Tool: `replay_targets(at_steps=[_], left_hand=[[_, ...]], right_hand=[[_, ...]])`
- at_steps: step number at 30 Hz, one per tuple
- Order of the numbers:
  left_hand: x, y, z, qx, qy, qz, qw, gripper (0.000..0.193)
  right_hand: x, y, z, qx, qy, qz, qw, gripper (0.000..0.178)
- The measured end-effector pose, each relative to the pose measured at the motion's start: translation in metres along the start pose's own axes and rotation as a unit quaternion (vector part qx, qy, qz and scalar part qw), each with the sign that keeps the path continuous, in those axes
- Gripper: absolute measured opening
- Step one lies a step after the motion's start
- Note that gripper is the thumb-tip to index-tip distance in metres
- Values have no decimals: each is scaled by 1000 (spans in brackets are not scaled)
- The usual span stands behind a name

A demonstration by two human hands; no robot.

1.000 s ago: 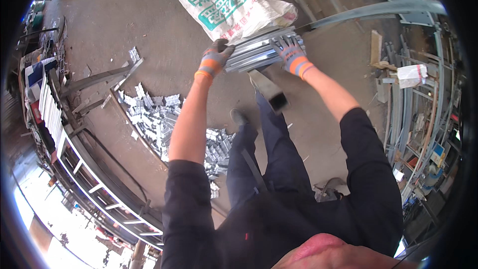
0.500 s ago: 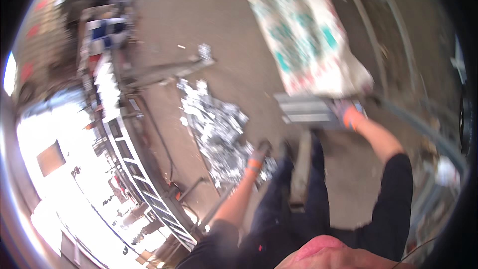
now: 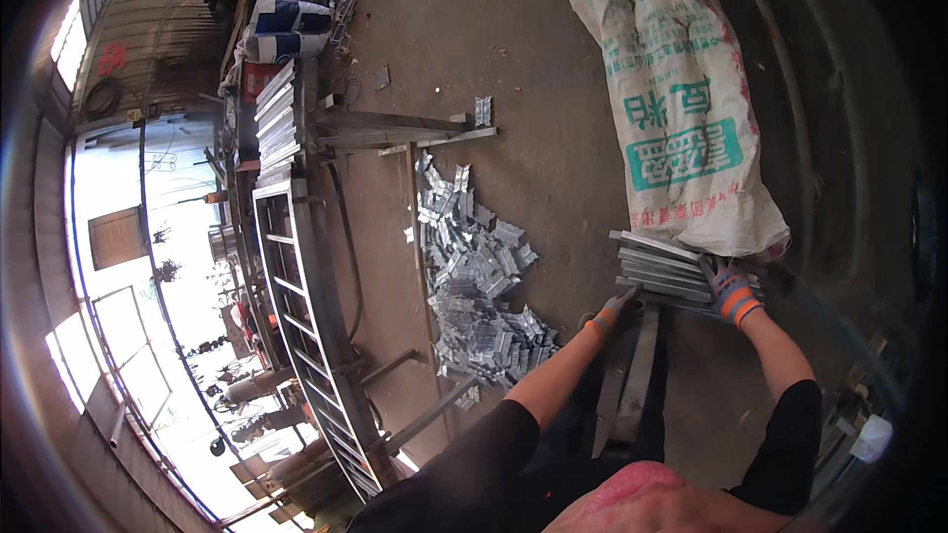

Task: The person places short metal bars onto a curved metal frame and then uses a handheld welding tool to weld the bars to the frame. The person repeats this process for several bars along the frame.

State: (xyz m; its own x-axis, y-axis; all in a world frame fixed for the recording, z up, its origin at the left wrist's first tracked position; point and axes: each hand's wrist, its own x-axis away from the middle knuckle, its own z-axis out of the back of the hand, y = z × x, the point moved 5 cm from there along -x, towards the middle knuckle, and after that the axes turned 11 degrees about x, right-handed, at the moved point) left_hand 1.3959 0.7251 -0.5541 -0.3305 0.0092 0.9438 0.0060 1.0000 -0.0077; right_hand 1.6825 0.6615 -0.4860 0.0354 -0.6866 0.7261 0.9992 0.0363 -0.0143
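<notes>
A stack of grey metal strips (image 3: 660, 269) lies in front of me, against the near end of a white woven sack (image 3: 681, 128) with green and red print. My right hand (image 3: 733, 293), in a grey glove with an orange cuff band, grips the strips toward their right end, its fingers over the top. My left hand (image 3: 612, 313), gloved alike, reaches to the stack's near left corner with fingers stretched out; whether the tips touch is hard to see. Between my legs a long metal bar or channel (image 3: 637, 370) runs toward the stack.
A pile of short shiny metal pieces (image 3: 484, 286) covers the floor to the left. Beyond it stand a metal frame (image 3: 395, 128) and a long ladder-like rack (image 3: 296, 286) with strips (image 3: 278, 118) on top. Hoses or pipes (image 3: 820, 89) run along the right.
My left hand has moved right, from beside the shiny pile to the stack's corner. My right hand stays on the strips. The whole view has shifted and become sharper.
</notes>
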Motion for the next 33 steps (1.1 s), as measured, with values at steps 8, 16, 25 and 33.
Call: replay_targets(at_steps=[8,16,25,33], left_hand=[[-11,1,-3,-29,229,-21,973,65],[-57,67,-1,104,40,-227,968,78],[-22,72,-36,73,135,-271,950,66],[6,103,-86,-18,168,-326,930,59]], right_hand=[[6,11,17,-71,86,52,992,109],[3,10,5,-93,103,40,989,105],[2,4,-4,-50,121,39,991,100],[-2,12,14,-120,188,8,975,107]])
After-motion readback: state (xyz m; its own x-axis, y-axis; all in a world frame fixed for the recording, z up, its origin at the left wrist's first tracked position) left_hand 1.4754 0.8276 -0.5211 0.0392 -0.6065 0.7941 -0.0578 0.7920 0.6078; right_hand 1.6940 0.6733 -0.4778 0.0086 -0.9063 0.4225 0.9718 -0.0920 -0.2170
